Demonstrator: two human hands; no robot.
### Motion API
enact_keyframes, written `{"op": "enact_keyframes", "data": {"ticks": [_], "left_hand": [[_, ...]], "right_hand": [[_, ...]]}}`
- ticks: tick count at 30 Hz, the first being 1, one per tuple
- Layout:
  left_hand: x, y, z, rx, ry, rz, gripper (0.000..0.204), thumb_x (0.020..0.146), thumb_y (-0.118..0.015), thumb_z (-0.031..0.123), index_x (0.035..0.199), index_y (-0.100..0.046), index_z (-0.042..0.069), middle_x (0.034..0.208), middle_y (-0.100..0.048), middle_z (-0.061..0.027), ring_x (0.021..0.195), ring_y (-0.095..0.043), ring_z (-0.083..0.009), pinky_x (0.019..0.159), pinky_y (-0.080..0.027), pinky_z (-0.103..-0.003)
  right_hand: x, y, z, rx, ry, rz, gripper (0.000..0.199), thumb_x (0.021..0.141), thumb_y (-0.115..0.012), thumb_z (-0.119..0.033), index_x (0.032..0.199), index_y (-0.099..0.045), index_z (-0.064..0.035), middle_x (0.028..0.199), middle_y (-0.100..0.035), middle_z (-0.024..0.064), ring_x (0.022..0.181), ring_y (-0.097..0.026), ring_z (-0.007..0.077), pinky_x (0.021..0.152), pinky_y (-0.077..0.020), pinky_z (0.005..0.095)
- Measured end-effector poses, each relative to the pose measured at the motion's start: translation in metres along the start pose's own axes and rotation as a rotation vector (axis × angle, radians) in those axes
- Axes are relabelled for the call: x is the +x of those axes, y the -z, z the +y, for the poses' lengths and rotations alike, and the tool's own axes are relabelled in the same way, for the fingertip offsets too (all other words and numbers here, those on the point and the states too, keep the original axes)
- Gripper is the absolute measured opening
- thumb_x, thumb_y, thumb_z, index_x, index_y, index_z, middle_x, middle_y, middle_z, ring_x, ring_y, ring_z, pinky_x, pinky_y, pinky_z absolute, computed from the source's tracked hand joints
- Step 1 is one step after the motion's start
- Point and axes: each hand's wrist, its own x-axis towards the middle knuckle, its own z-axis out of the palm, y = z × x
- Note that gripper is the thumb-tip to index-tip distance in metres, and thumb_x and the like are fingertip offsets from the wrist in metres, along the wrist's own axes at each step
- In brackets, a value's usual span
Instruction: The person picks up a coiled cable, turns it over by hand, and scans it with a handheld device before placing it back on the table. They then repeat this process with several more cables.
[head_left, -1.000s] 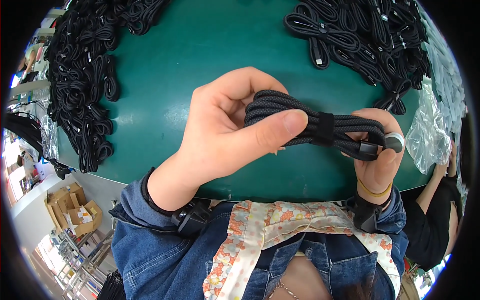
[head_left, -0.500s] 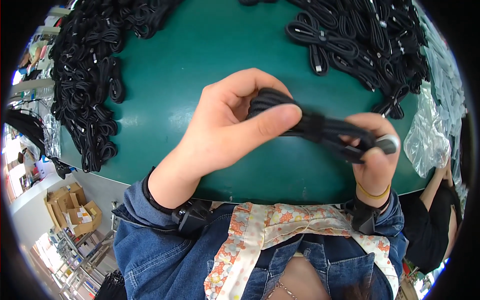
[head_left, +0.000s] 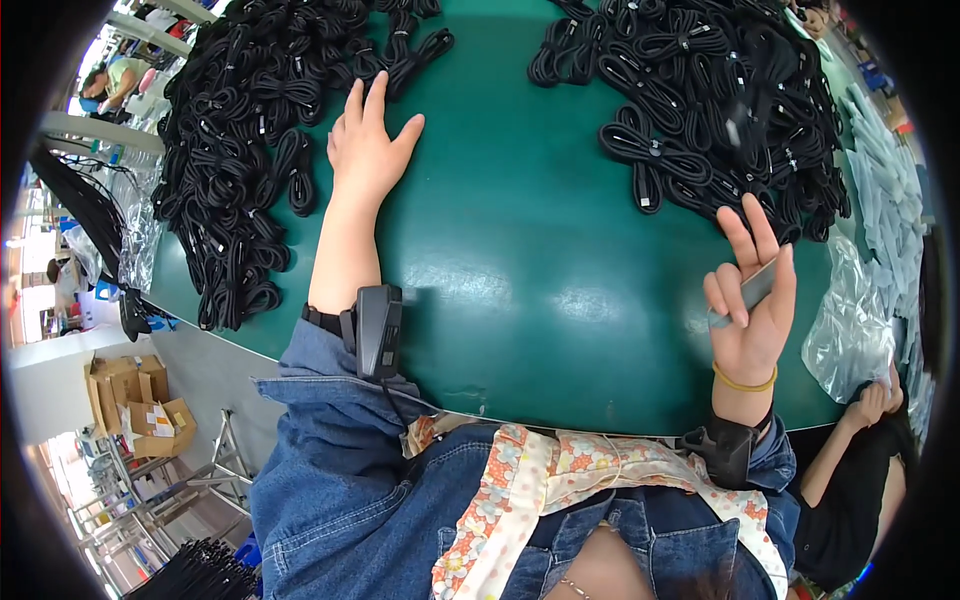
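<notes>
My left hand [head_left: 372, 155] reaches out flat with fingers spread, its fingertips at the edge of the left heap of coiled black cables [head_left: 225, 150]. A bundled black cable [head_left: 415, 62] lies just beyond those fingertips. On the right, my right hand [head_left: 748, 320] is raised with two fingers stretched out. Between its thumb and curled fingers it grips a flat grey strip [head_left: 752, 292]; the strip's kind is not clear. Past that hand spreads the right heap of coiled black cables [head_left: 690, 90], where a dark bundle is blurred by motion.
The green table [head_left: 500, 230] runs between the heaps. At the right edge, a clear plastic bag [head_left: 850, 320] lies by another person's hand [head_left: 870, 405], with pale bags [head_left: 885, 190] beyond. Cardboard boxes [head_left: 150, 415] and a metal rack [head_left: 225, 470] stand at lower left.
The cable bundle that both hands held has left them. My left hand has moved away to the left heap and opened; my right hand has turned upward, keeping the grey strip.
</notes>
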Motion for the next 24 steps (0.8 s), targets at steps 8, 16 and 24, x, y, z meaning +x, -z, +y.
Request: {"op": "enact_keyframes", "data": {"ticks": [8, 16, 24], "left_hand": [[0.006, 0.049, 0.056, -0.021, 0.037, -0.501, 0.028, 0.069, -0.062, 0.025, 0.089, -0.052, 0.007, 0.095, -0.048, -0.0111, 0.081, -0.049, -0.0289, 0.074, -0.040, -0.034], [-0.016, 0.064, 0.041, -0.267, -0.212, -0.420, 0.022, 0.067, -0.061, 0.015, 0.086, -0.055, 0.006, 0.090, -0.048, -0.0065, 0.083, -0.047, -0.0273, 0.068, -0.040, -0.033], [-0.016, 0.069, 0.052, -0.245, -0.385, -0.615, 0.028, 0.059, -0.055, 0.000, 0.086, -0.057, 0.006, 0.089, -0.049, -0.0033, 0.081, -0.046, -0.0215, 0.068, -0.037, -0.031]], "right_hand": [[-0.003, 0.018, 0.012, -0.190, -0.052, -0.173, 0.029, 0.083, -0.039, -0.016, 0.106, -0.044, 0.0020, 0.090, -0.055, 0.0141, 0.039, -0.032, 0.0039, 0.042, -0.0315, 0.0181], [-0.004, 0.012, 0.012, -0.247, -0.040, -0.210, 0.027, 0.084, -0.036, -0.020, 0.099, -0.047, 0.0000, 0.076, -0.050, 0.0071, 0.036, -0.030, 0.0040, 0.039, -0.0298, 0.0187], [-0.004, 0.014, 0.012, -0.181, -0.087, -0.276, 0.023, 0.082, -0.041, -0.016, 0.095, -0.049, 0.0019, 0.073, -0.053, 0.0114, 0.038, -0.033, 0.0050, 0.041, -0.0324, 0.0200]]}}
